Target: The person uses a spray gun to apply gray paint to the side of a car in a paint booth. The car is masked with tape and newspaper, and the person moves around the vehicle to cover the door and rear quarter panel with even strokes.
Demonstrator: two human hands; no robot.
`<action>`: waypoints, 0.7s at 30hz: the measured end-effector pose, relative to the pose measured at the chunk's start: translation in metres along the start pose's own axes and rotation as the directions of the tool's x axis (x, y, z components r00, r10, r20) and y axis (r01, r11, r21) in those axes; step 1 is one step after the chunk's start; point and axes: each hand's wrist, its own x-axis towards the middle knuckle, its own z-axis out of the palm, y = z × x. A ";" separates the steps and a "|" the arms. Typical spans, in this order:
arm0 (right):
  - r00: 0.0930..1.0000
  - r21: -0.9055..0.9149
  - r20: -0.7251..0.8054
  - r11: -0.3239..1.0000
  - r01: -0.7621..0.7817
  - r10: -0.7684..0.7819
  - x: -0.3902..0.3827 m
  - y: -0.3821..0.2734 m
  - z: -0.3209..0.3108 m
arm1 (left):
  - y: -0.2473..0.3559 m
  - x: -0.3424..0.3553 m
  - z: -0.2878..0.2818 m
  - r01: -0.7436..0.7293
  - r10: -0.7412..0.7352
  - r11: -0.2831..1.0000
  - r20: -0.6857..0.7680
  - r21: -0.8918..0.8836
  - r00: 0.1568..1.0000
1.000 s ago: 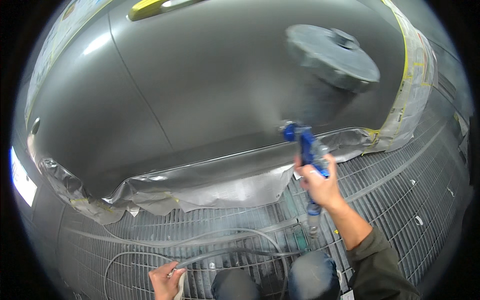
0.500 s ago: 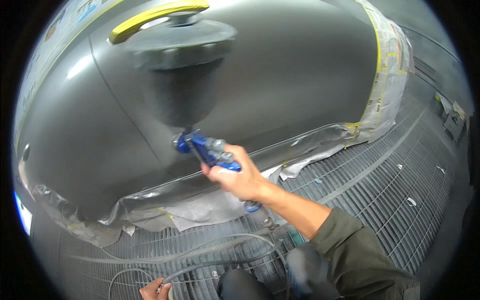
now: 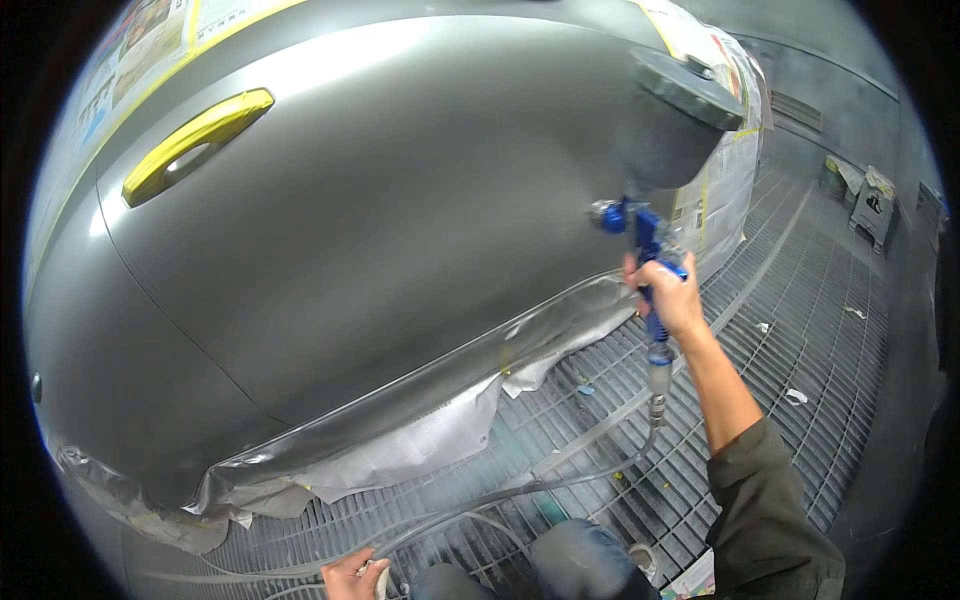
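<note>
Head view, and nearest to us at the bottom edge is the left hand (image 3: 352, 578), curled closed around the air hose (image 3: 520, 492), gathering the slack down low so the line trails behind and does not drag across fresh paint, I'd say. Just beside that grip sit the person's knees, bent over the grated floor (image 3: 800, 300), a crouch that puts the eyes level with the lower panel. Follow the hose up and away from the left hand and it climbs to the fitting under the right hand (image 3: 668, 298), which is clenched tight around the handle of the blue spray gun (image 3: 640, 240). Whether a finger is on the trigger I cannot tell. Right above that grip sits the gun's grey paint cup (image 3: 672, 115), lid on top, held upright so the feed runs down into the gun. The nozzle faces left of the grip, at the silver car door (image 3: 400, 230), close to its rear edge but apart from the metal. Below the gun, masking paper and plastic sheeting (image 3: 400, 455) hang off the door's lower edge, clearly there to catch overspray. Far left of the grip, up the panel, the door handle (image 3: 195, 142) is wrapped in yellow tape, and beyond it more taped paper (image 3: 150, 40) covers the window line.
</note>
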 end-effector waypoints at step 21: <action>0.960 0.169 0.261 0.974 -0.152 0.104 -0.107 -0.119 0.240 | -0.128 0.010 -0.166 -0.045 0.020 0.995 -0.272 -0.086 0.962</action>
